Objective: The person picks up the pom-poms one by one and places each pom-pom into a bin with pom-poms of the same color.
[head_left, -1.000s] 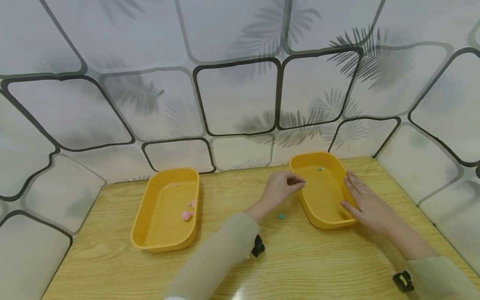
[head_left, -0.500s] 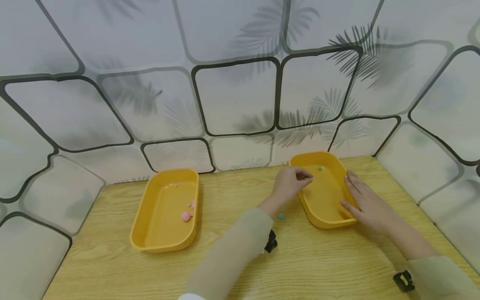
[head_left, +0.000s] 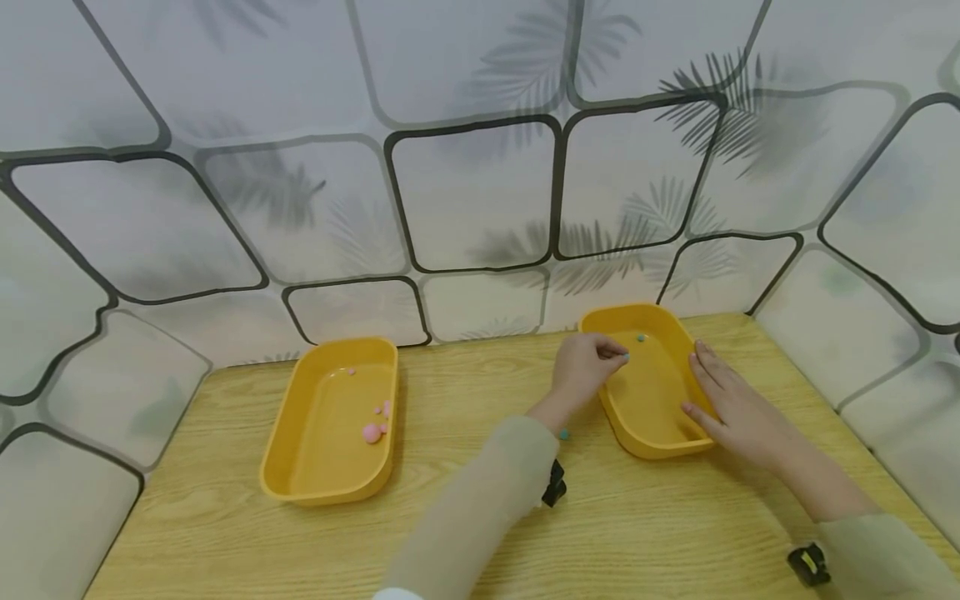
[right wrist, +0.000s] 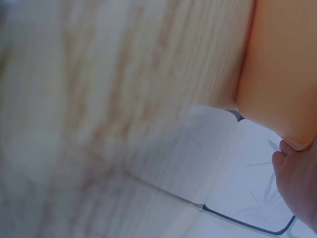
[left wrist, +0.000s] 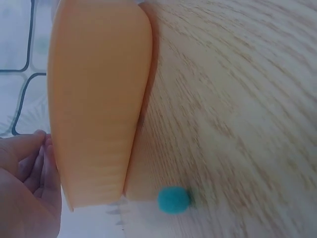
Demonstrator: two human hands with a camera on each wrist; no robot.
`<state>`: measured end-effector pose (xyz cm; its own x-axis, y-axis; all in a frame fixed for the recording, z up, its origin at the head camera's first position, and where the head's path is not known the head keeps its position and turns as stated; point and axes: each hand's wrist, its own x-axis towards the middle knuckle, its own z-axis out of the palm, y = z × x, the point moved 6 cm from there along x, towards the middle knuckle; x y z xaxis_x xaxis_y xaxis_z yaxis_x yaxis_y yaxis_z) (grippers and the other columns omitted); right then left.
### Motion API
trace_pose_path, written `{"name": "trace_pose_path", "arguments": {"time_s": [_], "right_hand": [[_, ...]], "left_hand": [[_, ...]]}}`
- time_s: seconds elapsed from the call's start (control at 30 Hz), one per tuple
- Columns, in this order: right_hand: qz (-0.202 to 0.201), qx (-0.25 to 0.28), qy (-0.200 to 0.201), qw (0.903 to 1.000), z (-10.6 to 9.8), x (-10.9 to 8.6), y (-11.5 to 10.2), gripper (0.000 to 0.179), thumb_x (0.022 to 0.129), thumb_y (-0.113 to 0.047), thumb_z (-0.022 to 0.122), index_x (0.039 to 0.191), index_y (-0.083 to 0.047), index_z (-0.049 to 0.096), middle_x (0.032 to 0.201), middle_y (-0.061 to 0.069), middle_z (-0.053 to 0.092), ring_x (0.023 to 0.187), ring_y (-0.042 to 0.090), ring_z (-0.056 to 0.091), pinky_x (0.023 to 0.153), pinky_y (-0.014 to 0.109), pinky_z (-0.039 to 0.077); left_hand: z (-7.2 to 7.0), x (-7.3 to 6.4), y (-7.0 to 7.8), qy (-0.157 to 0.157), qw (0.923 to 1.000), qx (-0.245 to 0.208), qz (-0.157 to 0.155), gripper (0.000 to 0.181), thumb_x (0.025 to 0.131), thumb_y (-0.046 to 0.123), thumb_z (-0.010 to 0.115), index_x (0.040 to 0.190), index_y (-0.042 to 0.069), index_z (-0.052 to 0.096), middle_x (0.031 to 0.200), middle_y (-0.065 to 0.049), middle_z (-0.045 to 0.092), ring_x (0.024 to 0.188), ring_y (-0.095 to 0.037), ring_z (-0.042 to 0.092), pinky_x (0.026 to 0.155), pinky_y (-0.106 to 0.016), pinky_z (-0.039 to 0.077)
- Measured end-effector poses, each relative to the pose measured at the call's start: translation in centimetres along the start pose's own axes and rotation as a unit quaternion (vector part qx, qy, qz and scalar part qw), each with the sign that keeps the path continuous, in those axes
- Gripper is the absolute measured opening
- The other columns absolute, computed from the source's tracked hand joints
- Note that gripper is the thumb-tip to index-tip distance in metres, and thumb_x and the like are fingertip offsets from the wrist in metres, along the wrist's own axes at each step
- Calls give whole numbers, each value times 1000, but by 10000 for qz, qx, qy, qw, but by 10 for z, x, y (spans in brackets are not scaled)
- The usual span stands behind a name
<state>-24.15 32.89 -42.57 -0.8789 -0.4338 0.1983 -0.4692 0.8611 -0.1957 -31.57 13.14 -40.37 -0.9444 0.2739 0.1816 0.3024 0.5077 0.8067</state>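
My left hand (head_left: 581, 368) is over the left rim of the right-hand yellow tray (head_left: 652, 443), pinching a tiny teal pom-pom (head_left: 626, 356) between thumb and fingertips. Another teal pom-pom (head_left: 641, 338) lies inside that tray near its far end. On the table, left of the tray, sits a third teal pom-pom (head_left: 564, 434), seen large and fuzzy in the left wrist view. My right hand (head_left: 738, 417) rests with straight fingers against the tray's right rim. The left wrist view hides what the left fingertips hold.
A second yellow tray (head_left: 300, 487) stands on the left of the wooden table (head_left: 225, 533), with several pink pom-poms (head_left: 372, 432) of different sizes inside. Patterned cloth walls (head_left: 480, 200) rise behind the table and at both sides.
The left hand has moved right and slightly forward, from beside the tray's rim to over it, and the teal pom-pom at its fingertips has come into sight. The right hand stays put.
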Motion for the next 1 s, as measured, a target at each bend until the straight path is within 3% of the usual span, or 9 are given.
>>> {"name": "trace_pose_path", "arguments": {"time_s": [0.2,0.63,1.0], "right_hand": [[26,2,-7,10000,1,-1,1,75,98,-33,48,148,6,9,156,22,2,145,34,4,111,14,-13],[18,-26,27,10000,0,-1,1,75,98,-33,48,148,5,9,157,21,2,145,33,4,112,15,-12],[65,8,-34,10000,0,-1,0,75,98,-34,48,149,4,8,158,16,-4,145,34,4,112,16,-12]], "left_hand": [[1,0,0,92,9997,4,-218,9,86,23,70,91,18,76,83,7,72,67,0,61,55,-10,47],[-2,1,2,135,9998,98,-134,12,85,20,71,96,18,76,88,6,74,75,-2,65,60,-9,47],[-6,-3,1,-139,9984,-533,-136,15,87,17,68,99,10,75,91,1,73,75,-5,64,60,-11,49]]}}
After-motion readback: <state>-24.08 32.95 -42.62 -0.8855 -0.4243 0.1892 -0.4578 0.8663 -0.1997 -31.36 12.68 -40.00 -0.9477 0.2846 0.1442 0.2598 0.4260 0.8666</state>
